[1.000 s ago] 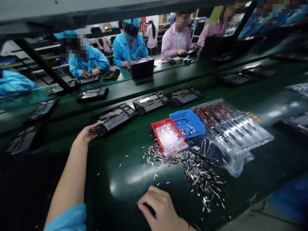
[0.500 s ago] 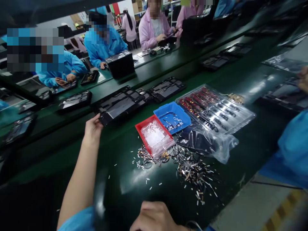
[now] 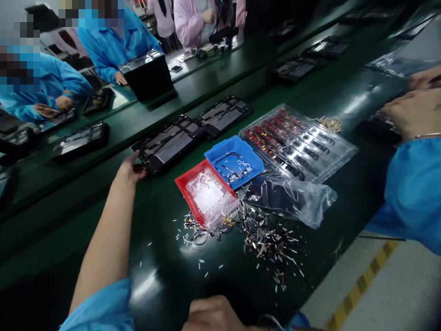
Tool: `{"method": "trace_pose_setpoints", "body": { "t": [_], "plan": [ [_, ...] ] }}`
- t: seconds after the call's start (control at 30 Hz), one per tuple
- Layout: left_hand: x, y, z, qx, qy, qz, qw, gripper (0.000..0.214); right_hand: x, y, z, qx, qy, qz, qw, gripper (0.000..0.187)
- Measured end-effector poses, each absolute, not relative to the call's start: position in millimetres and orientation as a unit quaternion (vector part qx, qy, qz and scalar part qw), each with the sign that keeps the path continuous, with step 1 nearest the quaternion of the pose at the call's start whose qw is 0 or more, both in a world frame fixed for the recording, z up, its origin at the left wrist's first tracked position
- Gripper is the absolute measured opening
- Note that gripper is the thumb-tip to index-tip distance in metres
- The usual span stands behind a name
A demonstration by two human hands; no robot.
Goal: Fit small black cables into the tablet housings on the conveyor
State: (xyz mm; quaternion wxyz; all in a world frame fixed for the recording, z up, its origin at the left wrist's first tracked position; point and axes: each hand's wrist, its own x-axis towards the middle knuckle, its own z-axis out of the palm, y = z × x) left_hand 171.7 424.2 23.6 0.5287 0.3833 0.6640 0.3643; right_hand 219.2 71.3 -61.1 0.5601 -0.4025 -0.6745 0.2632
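Observation:
My left hand (image 3: 129, 171) is closed on the near left corner of a black tray (image 3: 155, 169), its thumb and fingers at the edge. Flat grey and black device parts lie in that tray. Touching its far right end is a second black tray (image 3: 216, 133) with similar parts. My right hand (image 3: 212, 315) is at the bottom edge of the view, fingers curled; whatever they may hold is hidden. Beyond it, a heap of short dark cables (image 3: 268, 239) with light ends lies on the green table (image 3: 155, 230), among scattered small white pieces.
A red bin (image 3: 188, 195) holds a plastic bag of white pieces. Beside it are a blue bin (image 3: 257, 172) with cables, a clear compartment tray (image 3: 339, 158) and a plastic bag (image 3: 296, 200). A co-worker's hands (image 3: 413, 110) are at right. Other workers sit across the line.
My left hand and the black tray have shifted right relative to the bins, up against the second tray. The view has turned slightly, and the co-worker's hands at right show more.

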Motion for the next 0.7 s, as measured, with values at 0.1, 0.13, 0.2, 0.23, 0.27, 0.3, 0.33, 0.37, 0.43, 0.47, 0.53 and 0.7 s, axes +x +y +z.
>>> {"method": "trace_pose_setpoints", "body": {
  "t": [0.1,0.13,0.2,0.23,0.27,0.3,0.33,0.37,0.43,0.47,0.53,0.7],
  "plan": [
    [179,414,30,0.33,0.65,0.354,0.586,0.035,224,74,-49,-0.414,-0.653,0.257,0.58,0.055],
    [183,411,30,0.318,0.637,0.355,0.605,0.033,226,74,-45,-0.417,-0.654,0.264,0.574,0.054],
    [192,403,30,0.298,0.607,0.369,0.638,0.025,230,74,-38,-0.433,-0.661,0.278,0.547,0.048],
    [195,399,30,0.289,0.592,0.384,0.648,0.02,231,74,-35,-0.449,-0.663,0.283,0.528,0.042],
    [196,394,30,0.278,0.58,0.402,0.652,0.015,233,73,-32,-0.469,-0.664,0.284,0.509,0.036],
    [195,388,30,0.267,0.571,0.424,0.65,0.011,234,73,-29,-0.489,-0.661,0.281,0.494,0.031],
    [191,379,30,0.256,0.566,0.447,0.644,0.008,235,73,-27,-0.505,-0.657,0.28,0.485,0.026],
    [182,368,31,0.244,0.565,0.469,0.634,0.006,237,73,-24,-0.515,-0.652,0.278,0.483,0.022],
    [155,336,32,0.223,0.569,0.506,0.609,0.005,239,73,-19,-0.522,-0.643,0.261,0.496,0.017],
    [136,316,33,0.212,0.574,0.521,0.594,0.006,241,73,-17,-0.524,-0.638,0.245,0.508,0.016],
    [94,269,34,0.188,0.592,0.545,0.563,0.01,243,74,-13,-0.523,-0.632,0.213,0.531,0.014],
    [16,143,24,0.132,0.624,0.591,0.494,0.013,243,76,-10,-0.48,-0.641,0.191,0.568,0.014]
  ]
}}
